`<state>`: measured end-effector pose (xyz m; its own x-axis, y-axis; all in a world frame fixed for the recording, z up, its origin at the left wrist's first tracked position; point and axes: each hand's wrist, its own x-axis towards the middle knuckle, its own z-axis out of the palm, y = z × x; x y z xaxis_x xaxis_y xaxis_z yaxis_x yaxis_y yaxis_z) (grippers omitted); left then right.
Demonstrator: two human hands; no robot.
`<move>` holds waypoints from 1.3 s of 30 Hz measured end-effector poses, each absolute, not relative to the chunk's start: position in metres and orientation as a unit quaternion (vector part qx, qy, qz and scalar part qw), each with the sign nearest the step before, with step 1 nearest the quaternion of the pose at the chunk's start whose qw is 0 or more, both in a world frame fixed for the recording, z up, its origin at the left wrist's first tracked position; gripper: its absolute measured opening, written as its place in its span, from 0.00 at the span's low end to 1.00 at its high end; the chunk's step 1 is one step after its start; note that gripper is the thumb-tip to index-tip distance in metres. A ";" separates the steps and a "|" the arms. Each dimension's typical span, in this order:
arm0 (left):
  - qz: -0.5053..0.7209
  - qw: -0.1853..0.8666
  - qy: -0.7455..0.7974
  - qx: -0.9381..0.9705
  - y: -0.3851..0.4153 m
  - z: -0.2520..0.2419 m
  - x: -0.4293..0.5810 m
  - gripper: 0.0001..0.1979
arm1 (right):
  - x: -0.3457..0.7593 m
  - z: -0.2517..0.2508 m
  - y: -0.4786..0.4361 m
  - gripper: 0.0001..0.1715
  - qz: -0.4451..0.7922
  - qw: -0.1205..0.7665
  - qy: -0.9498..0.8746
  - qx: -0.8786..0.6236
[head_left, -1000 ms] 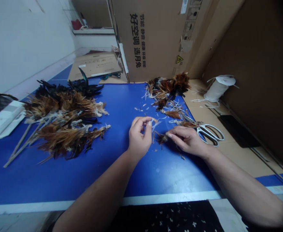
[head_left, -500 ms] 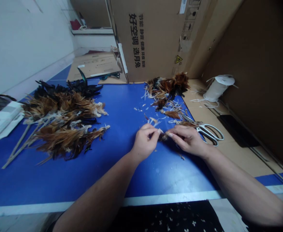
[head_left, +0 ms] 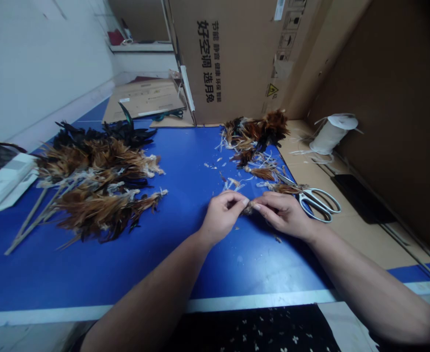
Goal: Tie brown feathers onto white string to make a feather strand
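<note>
Both hands meet over the blue table [head_left: 170, 274]. My left hand [head_left: 222, 215] pinches one end of a small brown feather bundle [head_left: 249, 210], thumb against forefinger. From the other side my right hand [head_left: 286, 212] grips the same bundle, its fingertips almost touching the left ones. Most of the bundle is hidden by the fingers. White-handled scissors [head_left: 321, 204] lie just beyond my right hand, their blades pointing up and left among feathers. A brown feather tuft [head_left: 262, 173] and scraps of pale string [head_left: 234, 184] lie past the hands.
A large heap of brown and black feathers [head_left: 97, 161] covers the left side, with thin sticks [head_left: 29, 222] beside it. More feathers [head_left: 269, 127] are piled at the back. A white string spool [head_left: 334, 133] stands on cardboard at right. A cardboard box [head_left: 237, 63] walls the back.
My left fingertips have moved slightly right, closing the small gap to my right hand at the bundle. The feather heaps, scissors and spool lie as before.
</note>
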<state>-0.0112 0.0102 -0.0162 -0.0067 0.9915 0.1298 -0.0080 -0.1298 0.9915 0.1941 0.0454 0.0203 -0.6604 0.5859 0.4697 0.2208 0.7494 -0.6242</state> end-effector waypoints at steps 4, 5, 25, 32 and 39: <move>0.533 0.510 0.475 0.480 0.005 -0.016 -0.001 0.12 | 0.194 0.014 0.046 0.10 0.275 0.350 -0.860 -0.249; 0.539 0.508 0.475 0.475 0.004 -0.016 0.001 0.13 | 0.193 0.013 0.046 0.10 0.277 0.354 -0.855 -0.258; 0.636 0.275 0.463 0.553 -0.002 -0.025 0.017 0.07 | 0.168 0.002 0.028 0.13 0.313 0.456 -0.722 -0.417; 0.622 0.207 0.434 0.618 -0.001 -0.011 0.004 0.04 | 0.175 0.008 0.036 0.19 0.461 0.415 -0.653 -0.434; 0.587 0.183 0.335 0.714 0.007 -0.004 -0.008 0.05 | 0.182 0.009 0.040 0.21 0.532 0.347 -0.643 -0.428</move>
<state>-0.0078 0.0069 -0.0037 0.0866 0.6939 0.7148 0.2639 -0.7079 0.6552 0.1818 0.0397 0.0086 -0.3925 0.9197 -0.0097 0.1807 0.0668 -0.9813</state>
